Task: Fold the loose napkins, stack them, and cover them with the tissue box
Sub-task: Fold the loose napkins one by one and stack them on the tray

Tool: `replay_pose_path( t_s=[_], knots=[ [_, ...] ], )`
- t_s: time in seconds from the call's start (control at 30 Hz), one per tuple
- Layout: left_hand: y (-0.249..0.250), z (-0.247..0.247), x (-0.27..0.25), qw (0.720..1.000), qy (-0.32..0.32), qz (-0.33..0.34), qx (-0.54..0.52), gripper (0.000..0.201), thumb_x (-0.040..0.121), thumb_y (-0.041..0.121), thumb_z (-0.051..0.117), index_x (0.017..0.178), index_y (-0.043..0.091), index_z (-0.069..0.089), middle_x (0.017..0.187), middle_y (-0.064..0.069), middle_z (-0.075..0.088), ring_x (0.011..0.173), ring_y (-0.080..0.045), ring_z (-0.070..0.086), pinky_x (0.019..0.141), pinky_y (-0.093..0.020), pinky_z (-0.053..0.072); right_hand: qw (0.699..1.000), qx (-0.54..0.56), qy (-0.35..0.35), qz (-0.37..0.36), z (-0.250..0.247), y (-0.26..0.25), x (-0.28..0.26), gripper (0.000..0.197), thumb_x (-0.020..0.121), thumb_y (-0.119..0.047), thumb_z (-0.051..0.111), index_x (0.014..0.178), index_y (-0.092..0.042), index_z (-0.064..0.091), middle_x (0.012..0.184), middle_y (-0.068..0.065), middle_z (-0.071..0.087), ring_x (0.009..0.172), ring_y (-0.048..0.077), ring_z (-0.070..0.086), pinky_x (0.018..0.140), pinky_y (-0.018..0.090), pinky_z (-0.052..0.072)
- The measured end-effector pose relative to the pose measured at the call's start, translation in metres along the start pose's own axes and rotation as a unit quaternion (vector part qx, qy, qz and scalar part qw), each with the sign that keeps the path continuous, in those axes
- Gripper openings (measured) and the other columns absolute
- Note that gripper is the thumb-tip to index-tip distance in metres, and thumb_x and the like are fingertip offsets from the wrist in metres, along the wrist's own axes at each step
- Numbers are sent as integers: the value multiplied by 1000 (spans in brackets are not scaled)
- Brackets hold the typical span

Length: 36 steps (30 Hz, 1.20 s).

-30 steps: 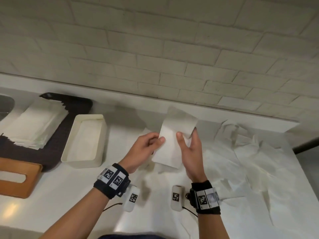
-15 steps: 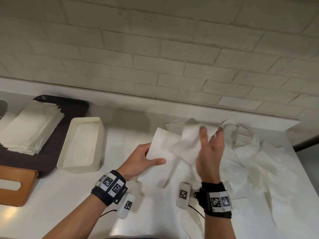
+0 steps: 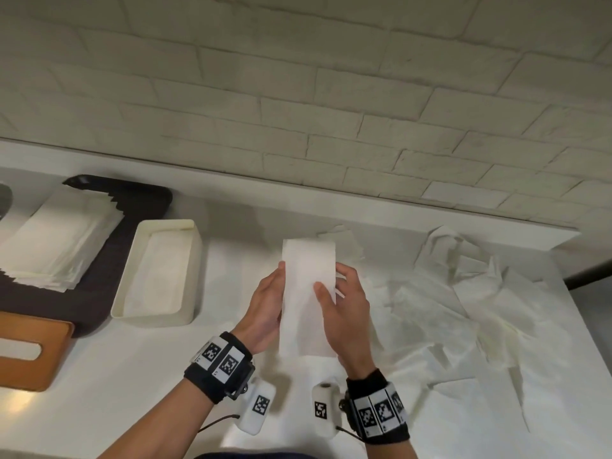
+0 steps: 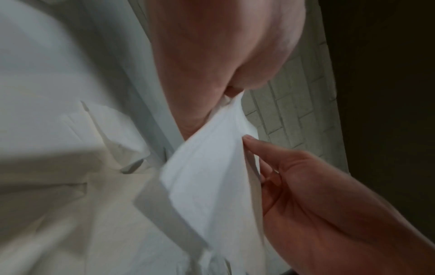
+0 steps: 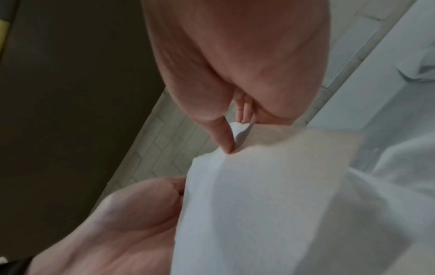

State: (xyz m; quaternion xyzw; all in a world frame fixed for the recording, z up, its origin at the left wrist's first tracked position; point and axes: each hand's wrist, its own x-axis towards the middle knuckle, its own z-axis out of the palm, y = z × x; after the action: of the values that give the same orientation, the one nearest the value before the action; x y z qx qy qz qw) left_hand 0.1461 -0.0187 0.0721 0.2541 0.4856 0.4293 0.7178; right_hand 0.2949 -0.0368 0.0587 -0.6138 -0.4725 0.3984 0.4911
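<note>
A white napkin (image 3: 306, 293) folded into a long narrow strip stands upright above the counter, held between both hands. My left hand (image 3: 266, 309) grips its left edge; my right hand (image 3: 341, 306) pinches its right edge, thumb on the front. The wrist views show the same folded napkin (image 4: 212, 186) (image 5: 259, 214) close up, the right thumb pressing its top corner. Loose crumpled napkins (image 3: 463, 309) lie spread over the counter to the right. A stack of folded napkins (image 3: 56, 246) rests on a dark tray (image 3: 139, 210) at the left. The brown tissue box cover (image 3: 29, 352) lies at the left edge.
A cream open rectangular container (image 3: 159, 273) stands between the dark tray and my hands. A white brick wall (image 3: 298, 111) rises behind a raised ledge at the back of the white counter (image 3: 132, 392). The counter's right end drops off near the loose napkins.
My right hand brought a flap of the napkin over from the loose pile; the sheet is now folded into a narrow strip held upright by both hands.
</note>
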Motion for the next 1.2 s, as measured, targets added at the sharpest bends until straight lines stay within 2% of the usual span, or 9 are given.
replay_pose_path(
  t_s=[0.1,0.23,0.37,0.5,0.57,0.63,0.73,1.03,1.2],
  knots=[
    [0,-2,0,999,-25,8,-31,64,112,58,34,143,13,66,136,-16,73,129,-35,69,116,-53,49,999,-18,3,-36,6,-6,0,34,102,-10,72,130,-26,61,113,-16,79,105,3,75,90,29,62],
    [-7,-13,7,984,43,137,103,27,113,26,54,136,19,67,129,-4,77,122,-26,73,112,-58,52,997,-48,-20,-51,11,-12,11,30,102,-21,75,130,-23,62,108,-15,78,95,1,76,82,19,59],
    [-3,-36,6,974,118,158,116,23,110,28,60,132,23,69,124,3,79,118,-19,74,110,-55,55,984,-159,69,-47,-5,17,96,8,101,-25,72,104,-18,70,94,-3,81,84,19,81,79,31,62],
    [1,-56,-1,968,126,170,133,24,109,30,63,132,24,69,125,6,79,118,-14,74,109,-47,56,927,-372,5,51,-17,53,188,19,101,-21,65,119,-16,66,127,13,72,124,38,65,101,39,50],
    [2,-63,-3,966,126,169,148,25,108,32,63,131,25,69,125,8,78,118,-12,73,109,-46,55,888,-451,-82,-31,-10,62,208,28,99,-17,65,127,-26,65,140,6,65,132,36,58,107,44,48],
    [3,-68,-4,966,122,165,160,25,108,33,64,131,26,69,125,10,78,119,-10,72,110,-44,55,823,-528,-188,-97,0,65,215,37,99,-28,70,134,-36,63,150,-5,58,138,29,51,111,47,43],
    [3,-72,-5,964,129,166,165,23,107,33,65,128,27,70,122,10,79,117,-8,72,109,-40,55,785,-569,-220,-104,10,65,226,42,94,-44,78,130,-31,61,137,0,61,131,30,53,107,47,43],
    [3,-62,-3,965,124,157,169,23,106,35,66,127,25,71,122,6,79,117,-15,73,110,-48,55,824,-544,-154,-26,-5,80,223,37,84,-56,85,94,-25,69,118,4,59,120,33,49,101,46,45],
    [4,-56,0,967,122,152,167,23,107,33,65,128,24,70,123,7,79,119,-15,73,112,-50,53,885,-438,-150,-47,-25,52,215,34,95,-61,72,95,-28,69,105,-5,70,115,30,53,92,44,43]
  ],
)
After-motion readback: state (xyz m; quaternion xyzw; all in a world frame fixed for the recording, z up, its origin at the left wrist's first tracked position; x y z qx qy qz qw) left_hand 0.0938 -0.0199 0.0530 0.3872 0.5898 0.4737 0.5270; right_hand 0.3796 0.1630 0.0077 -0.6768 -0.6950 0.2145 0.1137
